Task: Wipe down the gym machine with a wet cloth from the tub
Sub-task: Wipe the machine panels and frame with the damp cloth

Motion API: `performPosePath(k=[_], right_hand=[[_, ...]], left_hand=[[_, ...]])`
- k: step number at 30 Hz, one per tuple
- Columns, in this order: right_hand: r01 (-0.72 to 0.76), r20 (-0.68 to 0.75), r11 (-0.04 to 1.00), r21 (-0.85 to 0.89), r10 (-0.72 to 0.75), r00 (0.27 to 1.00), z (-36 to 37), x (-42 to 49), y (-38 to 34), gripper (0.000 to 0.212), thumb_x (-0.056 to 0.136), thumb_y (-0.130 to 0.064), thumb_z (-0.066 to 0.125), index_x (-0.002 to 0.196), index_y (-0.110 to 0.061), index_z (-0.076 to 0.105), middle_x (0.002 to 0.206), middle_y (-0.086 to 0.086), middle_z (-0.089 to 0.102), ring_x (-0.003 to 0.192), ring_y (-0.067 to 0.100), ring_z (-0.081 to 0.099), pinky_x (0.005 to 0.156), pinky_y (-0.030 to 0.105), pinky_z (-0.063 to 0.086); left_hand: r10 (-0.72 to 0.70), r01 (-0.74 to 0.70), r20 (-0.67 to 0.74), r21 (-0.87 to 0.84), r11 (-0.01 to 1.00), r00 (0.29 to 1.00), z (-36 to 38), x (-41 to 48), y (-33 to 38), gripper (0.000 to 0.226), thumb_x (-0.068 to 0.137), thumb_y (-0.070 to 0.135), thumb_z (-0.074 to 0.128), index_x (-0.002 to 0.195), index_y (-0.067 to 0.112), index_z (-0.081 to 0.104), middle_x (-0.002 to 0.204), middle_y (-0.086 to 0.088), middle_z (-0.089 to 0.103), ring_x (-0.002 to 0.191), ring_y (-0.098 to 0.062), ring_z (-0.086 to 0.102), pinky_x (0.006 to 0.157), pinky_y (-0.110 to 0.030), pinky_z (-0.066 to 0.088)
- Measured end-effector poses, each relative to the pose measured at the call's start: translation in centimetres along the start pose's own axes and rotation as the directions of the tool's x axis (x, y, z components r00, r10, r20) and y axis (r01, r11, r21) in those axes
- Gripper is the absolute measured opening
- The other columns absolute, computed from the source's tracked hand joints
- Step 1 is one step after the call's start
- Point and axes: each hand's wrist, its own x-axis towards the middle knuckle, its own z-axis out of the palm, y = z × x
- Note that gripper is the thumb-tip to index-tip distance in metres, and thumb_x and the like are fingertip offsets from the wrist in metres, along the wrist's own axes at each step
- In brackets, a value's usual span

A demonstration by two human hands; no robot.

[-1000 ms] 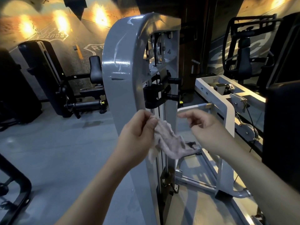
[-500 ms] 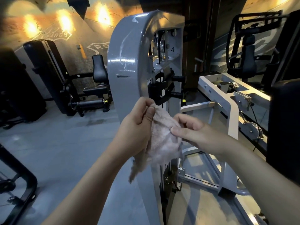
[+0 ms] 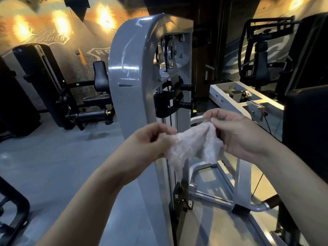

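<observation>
Pale pink terry cloth [image 3: 193, 144] hangs stretched between both hands right under my view. It is clear of the metal and touches nothing but fingers. I have the left hand [image 3: 147, 144] pinching its left edge between thumb and curled fingers. The right hand [image 3: 243, 132] nips the upper right corner the same way, so the middle sags and one tail droops down. I read this as spreading or refolding the cloth for a pass, not wiping.

Just behind the cloth stands the gym machine [image 3: 134, 71], with its glossy grey arched column running from floor level to above hand height. Pale smears cross its upper face. They could be wet streaks from wiping or only glare, and I cannot tell which. By my judgement the cloth is already fetched, since it is in hand and no tub is in view. I also cannot see whether the cloth is wet. The column's lower length, the black bracket and knobs and the white frame [image 3: 230, 93] to the right look like what is left to do.

A small "4" [image 3: 181, 56] is marked on the inner plate beside the pulley. I find no maker's badge on the machine.

Further off, a black machine [image 3: 53, 86] with a padded seat sits to the left on the grey floor [image 3: 53, 166], and another black machine [image 3: 262, 55] stands at the right. On the far wall a painted road shield [image 3: 58, 38] carries what looks like "ROUTE" in reverse. A second shield [image 3: 101, 51] shows only "RO" before the column cuts it off.
</observation>
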Motion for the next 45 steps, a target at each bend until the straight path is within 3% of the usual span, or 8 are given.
performPosePath(k=[7, 14, 20, 25, 29, 33, 36, 45], right_hand=[[0.015, 0.031, 0.802, -0.597, 0.005, 1.0, -1.5, -1.3, -0.3, 0.04, 0.095, -0.005, 0.065, 0.126, -0.03, 0.07, 0.115, -0.005, 0.071, 0.1, 0.01, 0.071, 0.08, 0.027, 0.057], [0.065, -0.068, 0.652, -0.755, -0.176, 0.982, -2.1, -1.3, -0.9, 0.018, 0.087, -0.025, 0.077, 0.074, -0.019, 0.065, 0.098, -0.002, 0.063, 0.084, 0.005, 0.062, 0.077, 0.025, 0.048], [-0.04, -0.243, 0.608, -0.793, -0.255, 0.936, 0.8, -0.6, 0.7, 0.022, 0.091, -0.025, 0.066, 0.075, -0.015, 0.053, 0.062, -0.001, 0.051, 0.055, 0.01, 0.047, 0.049, 0.022, 0.041], [0.223, 0.222, 0.592, -0.775, -0.077, 0.972, 2.8, -2.3, 1.1, 0.036, 0.094, -0.005, 0.057, 0.114, -0.029, 0.074, 0.103, -0.01, 0.074, 0.097, 0.006, 0.07, 0.089, 0.03, 0.057], [0.194, 0.072, 0.832, -0.52, -0.184, 0.98, 1.9, -1.2, 1.3, 0.049, 0.09, 0.019, 0.04, 0.105, -0.012, 0.074, 0.096, 0.001, 0.077, 0.092, 0.013, 0.071, 0.078, 0.025, 0.057], [0.148, 0.054, 0.811, -0.566, -0.143, 0.988, 1.4, -0.3, 1.9, 0.016, 0.1, -0.036, 0.062, 0.112, -0.033, 0.071, 0.104, -0.014, 0.072, 0.098, 0.002, 0.067, 0.087, 0.025, 0.052], [0.141, 0.105, 0.783, -0.606, -0.097, 0.99, 1.7, 0.2, 2.6, 0.042, 0.082, -0.064, 0.067, 0.094, -0.024, 0.071, 0.091, 0.006, 0.069, 0.084, 0.026, 0.063, 0.079, 0.037, 0.048], [0.05, -0.09, 0.986, 0.162, -0.035, 0.995, 4.3, 2.5, 1.7, 0.035, 0.097, -0.024, 0.068, 0.121, 0.0, 0.062, 0.112, 0.026, 0.07, 0.102, 0.042, 0.069, 0.091, 0.052, 0.054]], left_hand=[[0.202, -0.062, -0.1, 0.742, 0.667, 0.974, 2.6, 1.1, 0.0, 0.023, 0.088, 0.032, 0.073, 0.107, 0.036, 0.061, 0.1, 0.016, 0.054, 0.083, 0.001, 0.054, 0.063, -0.009, 0.04], [0.27, -0.097, -0.15, 0.685, 0.722, 0.951, 1.9, 1.6, -0.1, 0.021, 0.091, 0.036, 0.068, 0.074, 0.024, 0.075, 0.108, 0.021, 0.048, 0.106, 0.004, 0.043, 0.081, -0.011, 0.037], [-0.036, 0.131, -0.225, 0.422, 0.897, 0.974, 3.3, 2.1, -0.9, 0.041, 0.098, 0.033, 0.058, 0.089, -0.006, 0.06, 0.065, -0.008, 0.045, 0.057, -0.031, 0.067, 0.056, -0.033, 0.042], [-0.169, 0.159, -0.07, -0.131, 0.978, 0.983, 3.0, 1.5, -1.1, 0.046, 0.105, 0.041, 0.051, 0.108, -0.001, 0.072, 0.094, -0.019, 0.076, 0.087, -0.035, 0.075, 0.084, -0.043, 0.061], [-0.096, 0.077, -0.12, -0.153, 0.985, 0.988, 2.0, 1.2, -1.4, 0.023, 0.103, 0.01, 0.051, 0.106, -0.003, 0.07, 0.086, -0.01, 0.075, 0.078, -0.02, 0.072, 0.074, -0.029, 0.058], [-0.12, 0.084, -0.096, -0.316, 0.945, 0.988, 1.7, 1.2, -0.6, 0.023, 0.102, 0.006, 0.048, 0.094, -0.001, 0.068, 0.07, -0.005, 0.067, 0.069, -0.017, 0.066, 0.072, -0.033, 0.058], [-0.112, 0.08, -0.1, -0.283, 0.956, 0.989, 1.6, 1.0, -0.3, 0.024, 0.103, 0.011, 0.054, 0.087, 0.003, 0.07, 0.067, -0.004, 0.062, 0.062, -0.015, 0.059, 0.068, -0.03, 0.053], [0.069, 0.026, -0.45, 0.2, 0.979, 0.89, 1.3, 0.9, 0.6, 0.035, 0.097, 0.033, 0.069, 0.089, -0.001, 0.064, 0.07, -0.008, 0.072, 0.059, -0.024, 0.072, 0.053, -0.033, 0.057]])
